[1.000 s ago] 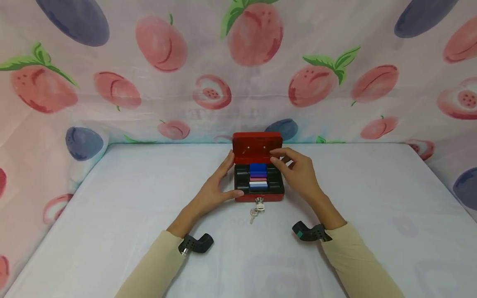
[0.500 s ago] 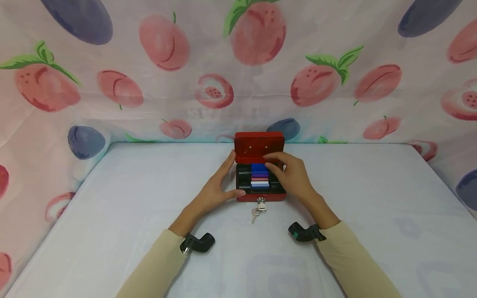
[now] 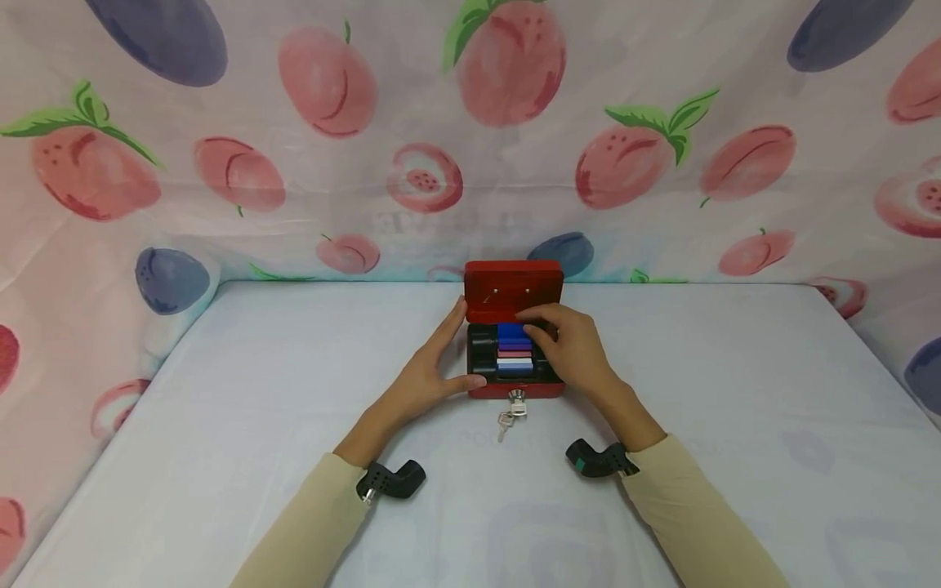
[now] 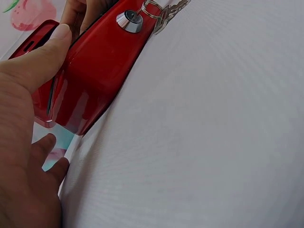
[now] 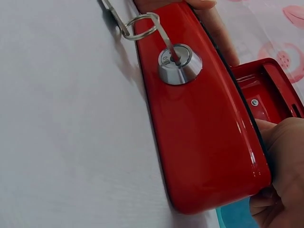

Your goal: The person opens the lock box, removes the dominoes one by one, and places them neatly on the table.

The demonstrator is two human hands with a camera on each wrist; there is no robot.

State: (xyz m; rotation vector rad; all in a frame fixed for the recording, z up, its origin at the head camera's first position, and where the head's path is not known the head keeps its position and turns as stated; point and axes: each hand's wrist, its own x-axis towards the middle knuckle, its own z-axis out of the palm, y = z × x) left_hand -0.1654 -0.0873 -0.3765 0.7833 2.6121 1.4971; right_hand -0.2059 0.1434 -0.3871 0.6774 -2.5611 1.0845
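Observation:
A red metal cash box point(image 3: 547, 391) stands with its lid point(image 3: 513, 291) raised, a black tray point(image 3: 482, 353) inside. Down the tray's middle lie several flat coloured pieces point(image 3: 515, 347), blue, purple, pink and white; their kind is unclear. My left hand point(image 3: 421, 374) spans the box's left side, thumb resting over the front rim, straight fingers reaching toward the lid. My right hand point(image 3: 577, 347) is bent over the tray's right part, thumb and forefinger tips beside the blue piece at the back. The box wall hides those fingertips in the right wrist view, so a grip is unclear.
A key sits in the lock point(image 5: 180, 64) on the box's front, and a second key point(image 3: 506, 420) hangs from its ring onto the white table point(image 3: 470, 506). Behind the table hangs a fruit-printed cloth point(image 3: 309, 180). Both wrists carry black camera mounts point(image 3: 397, 479).
My right hand has moved left and inward from the box's right edge to the blue piece, fingers drawing over the tray. My left hand stays on the box; the view shifts slightly.

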